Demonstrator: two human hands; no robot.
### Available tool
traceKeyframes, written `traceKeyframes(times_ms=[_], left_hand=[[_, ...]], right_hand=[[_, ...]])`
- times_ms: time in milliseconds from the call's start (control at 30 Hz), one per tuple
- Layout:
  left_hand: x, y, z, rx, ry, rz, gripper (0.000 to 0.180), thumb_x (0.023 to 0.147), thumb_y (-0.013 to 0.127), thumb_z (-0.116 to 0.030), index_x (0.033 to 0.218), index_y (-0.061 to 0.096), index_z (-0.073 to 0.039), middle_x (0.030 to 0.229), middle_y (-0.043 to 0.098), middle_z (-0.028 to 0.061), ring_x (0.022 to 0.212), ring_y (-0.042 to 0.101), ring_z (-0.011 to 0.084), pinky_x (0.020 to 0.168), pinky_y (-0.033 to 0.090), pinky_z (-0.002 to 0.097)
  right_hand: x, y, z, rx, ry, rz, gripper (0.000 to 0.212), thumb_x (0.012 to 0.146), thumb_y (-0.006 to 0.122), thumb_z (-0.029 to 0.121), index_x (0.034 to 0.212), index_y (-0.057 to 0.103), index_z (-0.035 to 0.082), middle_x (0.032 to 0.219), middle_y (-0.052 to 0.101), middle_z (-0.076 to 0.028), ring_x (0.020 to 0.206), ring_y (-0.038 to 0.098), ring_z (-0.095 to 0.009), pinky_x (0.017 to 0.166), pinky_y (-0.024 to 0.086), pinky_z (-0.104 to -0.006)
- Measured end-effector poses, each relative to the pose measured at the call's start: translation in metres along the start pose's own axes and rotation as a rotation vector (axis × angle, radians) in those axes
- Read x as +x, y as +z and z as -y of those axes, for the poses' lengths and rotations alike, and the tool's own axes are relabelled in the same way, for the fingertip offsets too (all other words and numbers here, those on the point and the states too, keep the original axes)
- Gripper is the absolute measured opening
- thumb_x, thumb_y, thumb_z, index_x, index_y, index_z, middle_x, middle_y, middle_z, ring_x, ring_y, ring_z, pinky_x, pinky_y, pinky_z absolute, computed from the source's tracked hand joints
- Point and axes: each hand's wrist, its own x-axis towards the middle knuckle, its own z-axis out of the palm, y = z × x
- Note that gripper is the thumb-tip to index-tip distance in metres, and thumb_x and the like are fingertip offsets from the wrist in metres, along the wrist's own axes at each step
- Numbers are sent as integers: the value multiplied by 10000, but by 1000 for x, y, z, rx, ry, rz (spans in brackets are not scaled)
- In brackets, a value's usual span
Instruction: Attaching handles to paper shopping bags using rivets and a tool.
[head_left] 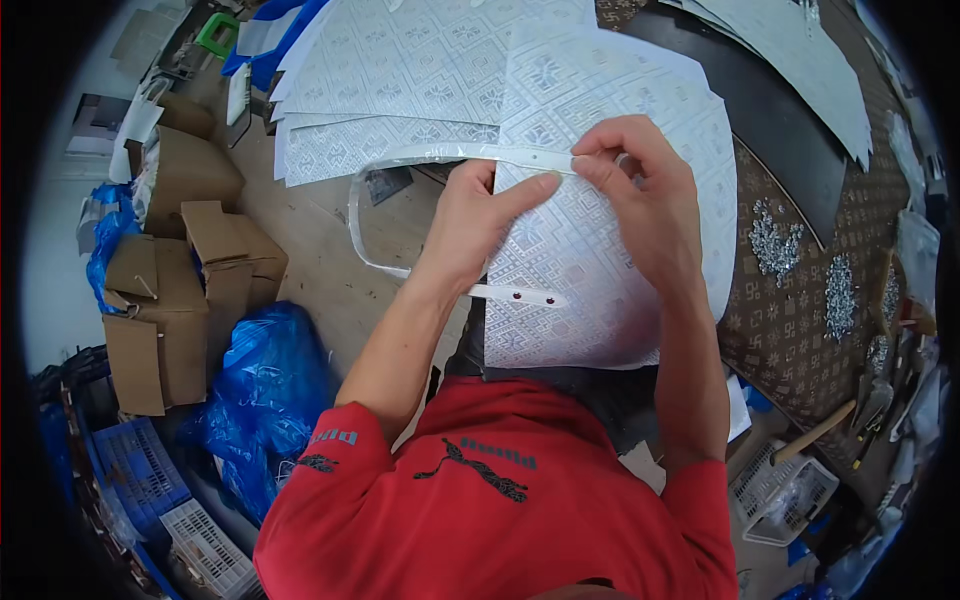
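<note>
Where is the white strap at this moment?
In the head view, the white strap loops left of centre, its two ends over the patterned sheet, one at the right hand.

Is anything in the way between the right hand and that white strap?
Nothing visible is. The right hand has its thumb and forefinger at the end of the white strap. The left hand is close by, at the patterned sheet, not in between.

Diamonds and flower shapes are seen all over the flat silvery-white sheet (590, 270). The long, thin, shiny strap (440, 152) is coloured white. The brown cloth (790, 345) is dotted with pale shapes.
</note>
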Motion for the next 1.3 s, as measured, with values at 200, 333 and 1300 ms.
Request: traceKeyframes(times_ms=[200, 333, 1300], left_hand=[[-1, 0, -12, 314, 104, -100, 254, 905, 781, -183, 1058, 749, 19, 896, 748, 57, 783, 661, 99, 709, 519, 275], [3, 1, -7, 349, 222, -124, 251, 893, 777, -166, 1054, 743, 23, 866, 746, 68, 767, 662, 108, 699, 519, 297], [5, -254, -190, 255, 390, -247, 230, 959, 704, -238, 1062, 710, -32, 1027, 731, 120, 994, 697, 316, 953, 548, 500]], right_hand=[[13, 24, 6, -193, -99, -43, 85, 863, 732, -5, 942, 724, 24, 972, 634, -9, 848, 566, -120, 779, 453, -254], [16, 31, 7, -233, -74, -40, 71, 851, 738, -9, 911, 729, 27, 958, 634, -6, 838, 567, -120, 774, 453, -254], [-182, -234, -1, -1018, 545, -1022, 221, 951, 721, 215, 1037, 741, 12, 890, 748, -93, 772, 681, -194, 727, 522, -342]])
